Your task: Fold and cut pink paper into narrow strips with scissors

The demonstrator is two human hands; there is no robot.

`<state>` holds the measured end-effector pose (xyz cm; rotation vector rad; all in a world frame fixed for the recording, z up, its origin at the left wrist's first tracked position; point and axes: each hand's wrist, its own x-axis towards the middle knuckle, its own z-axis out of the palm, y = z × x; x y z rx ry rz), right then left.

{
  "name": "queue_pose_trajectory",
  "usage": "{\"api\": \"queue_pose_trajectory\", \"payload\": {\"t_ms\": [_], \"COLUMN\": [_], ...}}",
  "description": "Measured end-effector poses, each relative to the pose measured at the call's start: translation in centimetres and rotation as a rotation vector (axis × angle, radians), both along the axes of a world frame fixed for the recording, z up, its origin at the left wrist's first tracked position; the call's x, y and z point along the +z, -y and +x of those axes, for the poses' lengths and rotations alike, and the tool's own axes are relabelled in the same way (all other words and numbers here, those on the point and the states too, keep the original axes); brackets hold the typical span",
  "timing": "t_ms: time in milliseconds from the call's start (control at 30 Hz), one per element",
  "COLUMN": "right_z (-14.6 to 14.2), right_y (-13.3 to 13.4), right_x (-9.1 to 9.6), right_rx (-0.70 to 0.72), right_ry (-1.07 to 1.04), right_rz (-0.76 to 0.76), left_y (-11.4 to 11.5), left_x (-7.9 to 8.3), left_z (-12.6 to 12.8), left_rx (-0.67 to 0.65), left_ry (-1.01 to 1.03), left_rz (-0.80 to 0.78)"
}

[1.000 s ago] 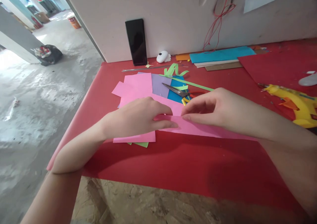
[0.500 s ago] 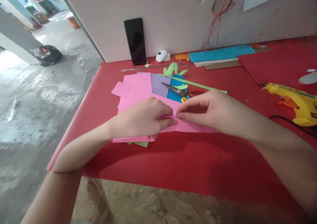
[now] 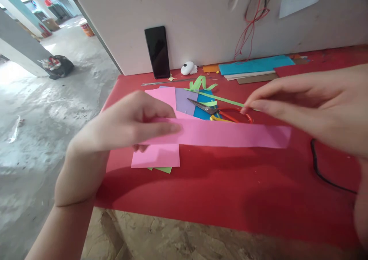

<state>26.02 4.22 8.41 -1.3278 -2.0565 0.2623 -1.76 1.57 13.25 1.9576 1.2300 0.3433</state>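
My left hand (image 3: pixel 126 126) pinches one end of a pink paper strip (image 3: pixel 227 134) between thumb and fingers, holding it level above the table. My right hand (image 3: pixel 304 107) is apart from the strip, fingers stretched out and loosely parted. Its fingertips are at the red handles of the scissors (image 3: pixel 205 106); whether they touch is unclear. The scissors lie partly on a blue sheet (image 3: pixel 202 113), beside a purple sheet (image 3: pixel 185 101). More pink paper (image 3: pixel 156 157) lies under and behind my left hand, with green paper (image 3: pixel 163 170) peeking out below.
Thin green strips (image 3: pixel 225 98) lie behind the scissors. A phone (image 3: pixel 157 52) leans on the wall, next to a small white object (image 3: pixel 188 68). Blue sheets (image 3: pixel 255 65) are stacked at the back. A black cord (image 3: pixel 316 164) crosses the red table (image 3: pixel 218 198) at right.
My right hand has let go of the pink paper and moved right to the scissors handles. My left hand has shifted left, and the pink strip now hangs raised and flatter in view.
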Motion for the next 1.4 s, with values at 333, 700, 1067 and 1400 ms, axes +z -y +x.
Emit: {"api": "queue_pose_trajectory", "payload": {"t_ms": [333,700,1067,1400], "right_z": [-5.3,-4.5,-2.2,-5.2], "right_y": [3.2,2.2,0.1,3.4], "right_x": [-0.4,-0.2,0.2,-0.2], "right_rx": [0.334,0.279,-0.048,0.245], "right_ry": [-0.25,-0.171,-0.003,-0.248], "right_rz": [-0.42,-0.726,-0.574,-0.501], "left_y": [1.3,1.6,2.7,2.6], "left_x": [-2.6,-3.2,-1.5,-3.5], "left_z": [2.9,3.3,1.9,3.8], "left_rx": [-0.202,-0.23,-0.158,-0.208], "left_ry": [-0.08,-0.123,-0.152,-0.23], "left_rz": [0.235,0.377,0.474,0.45]}}
